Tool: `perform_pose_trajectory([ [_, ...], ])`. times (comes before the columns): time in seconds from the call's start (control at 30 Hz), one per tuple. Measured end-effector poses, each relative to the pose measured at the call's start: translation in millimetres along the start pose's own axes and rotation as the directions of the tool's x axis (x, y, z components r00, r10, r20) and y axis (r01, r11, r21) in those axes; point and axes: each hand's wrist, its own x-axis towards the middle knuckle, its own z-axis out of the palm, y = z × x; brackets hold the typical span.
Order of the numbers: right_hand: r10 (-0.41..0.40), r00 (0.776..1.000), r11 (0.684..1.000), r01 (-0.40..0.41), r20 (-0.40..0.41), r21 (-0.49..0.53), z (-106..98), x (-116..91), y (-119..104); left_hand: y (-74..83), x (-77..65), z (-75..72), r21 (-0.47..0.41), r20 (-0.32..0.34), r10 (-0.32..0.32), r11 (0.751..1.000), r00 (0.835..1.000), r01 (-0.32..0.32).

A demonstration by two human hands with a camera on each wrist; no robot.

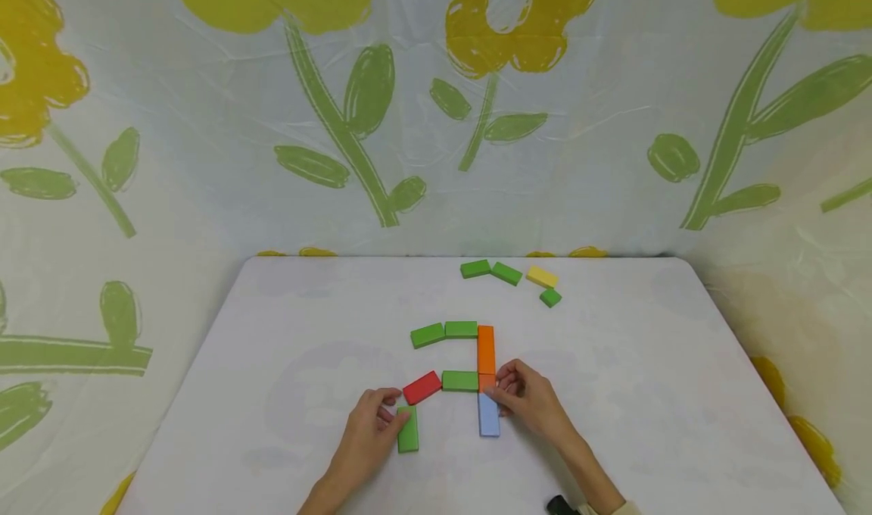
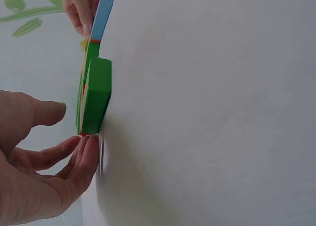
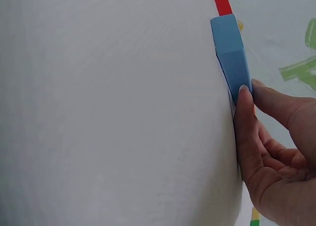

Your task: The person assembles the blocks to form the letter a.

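Observation:
My left hand (image 1: 368, 432) is at the left side of a green block (image 1: 408, 430), fingers loosely bent, with a red block (image 1: 422, 388) just ahead. In the left wrist view a gap shows between its thumb (image 2: 52, 112) and the green block (image 2: 98, 97), while fingertips are right at the block's far end. My right hand (image 1: 534, 401) touches the right side of a column of blocks, where a short orange block (image 1: 486, 382) meets a blue block (image 1: 488, 415). In the right wrist view its index fingertip rests against the blue block's side (image 3: 234, 68), the thumb at its upper edge.
Beside the column lies a green block (image 1: 460, 381); above it, a long orange block (image 1: 486, 348) adjoins two more green ones (image 1: 461, 329). Farther back on the white table (image 1: 306, 303) are a yellow block (image 1: 542, 276) and several green blocks (image 1: 475, 269). Flower-patterned cloth (image 1: 579, 166) surrounds the table.

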Motion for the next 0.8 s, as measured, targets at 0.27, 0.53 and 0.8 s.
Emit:
perform_pose_trajectory([
  [0.27, -0.007, 1.0, 0.999, 0.006, 0.017, 0.042, 1.5, -2.3, 0.1, 4.7, 23.1, -0.5, 0.018, -0.016, 0.049, 0.999, 0.999, -0.049],
  [0.53, -0.003, 1.0, 0.998, 0.002, 0.011, 0.057, 2.1, -2.7, 0.3, 16.7, 55.2, -3.0, 0.019, 0.019, 0.102, 0.995, 0.995, -0.103],
  [0.8, 0.011, 1.0, 0.998, -0.012, 0.012, 0.069, 1.6, -2.0, -1.6, 32.7, 87.7, -1.8, 0.024, 0.015, 0.203, 0.979, 0.979, -0.204],
])
